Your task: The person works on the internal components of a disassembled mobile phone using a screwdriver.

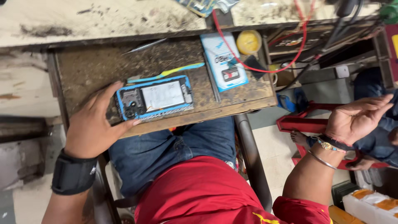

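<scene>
1. left hand (92, 124): lies flat on the pull-out board (91, 66), thumb and forefinger spread around the left end of the phone (154, 98). it braces the end more than it grips; the fingers are not closed round it. likely there to keep the phone from sliding.
2. phone: opened, back cover off, inner parts and a pale battery showing inside a blue frame. it lies lengthwise near the front edge of the board, face down, which keeps the open side up for work.
3. right hand (358, 118): raised off to the right, well apart from the board, palm open, fingers spread, holding nothing. bracelets at the wrist.
4. toothbrush (166, 74): blue and yellow, lying just behind the phone, close by the left hand.
5. tweezers (145, 45): thin metal pair near the back edge of the board, apart from the phone.
6. card (224, 62): blue and white packet at the right of the board, a small dark part resting on it.
7. red wire (248, 66): loops down from the bench top across the card.
8. yellow tin (248, 41): round, set in the recess behind the card.
9. wristband (74, 173): black, on the left wrist.
10. red stool (302, 122): on the floor below the right hand, another person's foot beside it.
</scene>
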